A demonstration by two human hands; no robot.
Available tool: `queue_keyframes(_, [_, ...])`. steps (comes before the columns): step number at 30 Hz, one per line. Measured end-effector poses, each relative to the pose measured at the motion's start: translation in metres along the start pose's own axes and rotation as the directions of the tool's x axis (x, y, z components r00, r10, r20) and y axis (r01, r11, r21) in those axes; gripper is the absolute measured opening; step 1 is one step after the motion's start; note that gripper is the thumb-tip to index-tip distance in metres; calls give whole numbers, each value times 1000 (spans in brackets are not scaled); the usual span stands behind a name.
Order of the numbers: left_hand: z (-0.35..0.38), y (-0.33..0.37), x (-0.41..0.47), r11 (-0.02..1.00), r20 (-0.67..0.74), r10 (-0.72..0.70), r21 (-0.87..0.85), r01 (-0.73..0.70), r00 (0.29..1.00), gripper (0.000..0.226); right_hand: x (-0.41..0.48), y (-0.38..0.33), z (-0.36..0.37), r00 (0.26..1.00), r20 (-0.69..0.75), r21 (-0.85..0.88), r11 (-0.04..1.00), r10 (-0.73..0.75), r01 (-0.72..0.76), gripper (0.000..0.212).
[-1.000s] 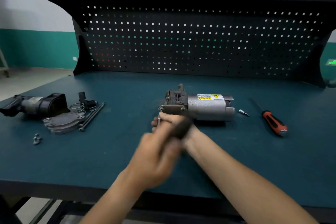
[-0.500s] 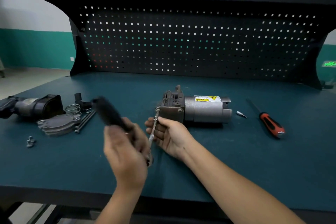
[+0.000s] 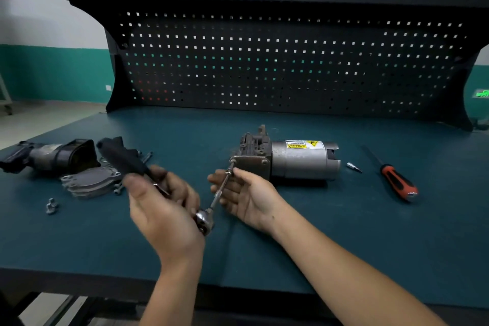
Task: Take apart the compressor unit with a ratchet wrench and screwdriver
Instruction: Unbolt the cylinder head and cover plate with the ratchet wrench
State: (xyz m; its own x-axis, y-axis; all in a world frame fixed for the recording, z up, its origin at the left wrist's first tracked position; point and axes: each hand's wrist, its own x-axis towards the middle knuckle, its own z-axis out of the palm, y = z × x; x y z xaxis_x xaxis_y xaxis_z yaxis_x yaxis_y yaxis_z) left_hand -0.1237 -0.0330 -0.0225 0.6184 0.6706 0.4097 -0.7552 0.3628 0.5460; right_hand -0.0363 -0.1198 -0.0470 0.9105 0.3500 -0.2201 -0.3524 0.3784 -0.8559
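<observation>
Teal workbench, compressor unit, yellow "WARNING" label

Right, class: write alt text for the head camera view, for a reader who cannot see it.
A person's left hand swings a ratchet wrench while the right hand steadies its long extension against a bolt on a grey compressor unit. On the teal workbench, removed parts lie left; a red-handled screwdriver lies right.

Left hand gripping ratchet wrench; right hand steadying its extension bar against compressor unit.
</observation>
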Motion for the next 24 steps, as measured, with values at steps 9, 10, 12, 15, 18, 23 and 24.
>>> queue_keyframes(9, [-9, -21, -5, 357, 987, 27, 136, -924, 156, 22, -1, -3, -2, 998, -38, -114, 992, -57, 52, 22])
queue_keyframes(10, [-10, -22, -5, 368, 991, 10, 122, -922, 135, 22, 1, -1, -3, 996, -50, -143, 987, -78, 71, 21])
queue_keyframes(12, [-10, -19, -9, 524, 936, 83, 250, -814, 341, 15, 3, -1, -2, 995, -46, -117, 990, -87, 82, 23])
queue_keyframes(15, [-4, -8, -15, 975, 368, 57, 180, -131, 928, 31, 3, -2, -1, 1000, -8, -63, 998, -25, 24, 32])
queue_keyframes(18, [5, -8, -10, 994, 65, 82, 65, -87, 994, 35, 4, -2, -3, 1000, 18, -39, 999, 5, -5, 33])
queue_keyframes(23, [9, -12, -17, 882, 545, 169, 288, -372, 821, 22, -2, -3, -6, 999, 24, -41, 999, -28, 29, 30])
queue_keyframes(24, [4, -15, -16, 735, 754, 194, 312, -602, 628, 21, -1, -3, -10, 998, 30, -57, 997, -50, 52, 30])
